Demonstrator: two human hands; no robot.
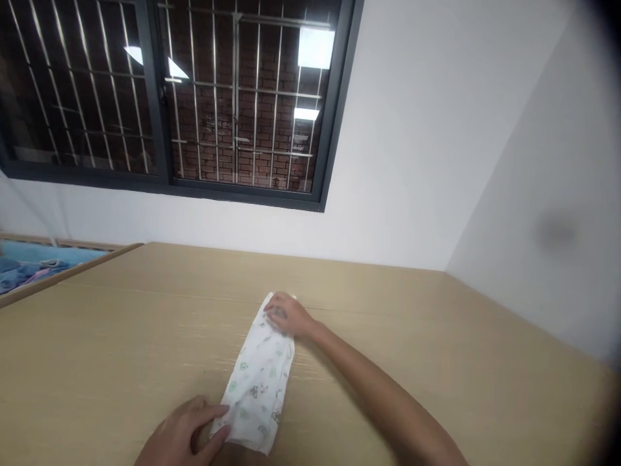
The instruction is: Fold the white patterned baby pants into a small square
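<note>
From my remote seat, I see the patterned cloth [257, 382] lying lengthwise on the tabletop [145, 336]. My left hand [182, 430] rests thumb and forefinger, spread, at its near corner; my right hand's [290, 316] fingers curl over the far end, pinch unclear, probably bracing 2 ends flat.

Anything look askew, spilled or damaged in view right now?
One thing: a blurred grey smudge shows against the right-hand wall; whether it marks the wall or the camera, I cannot tell. No spill or damage is visible on the patterned cloth.
</note>
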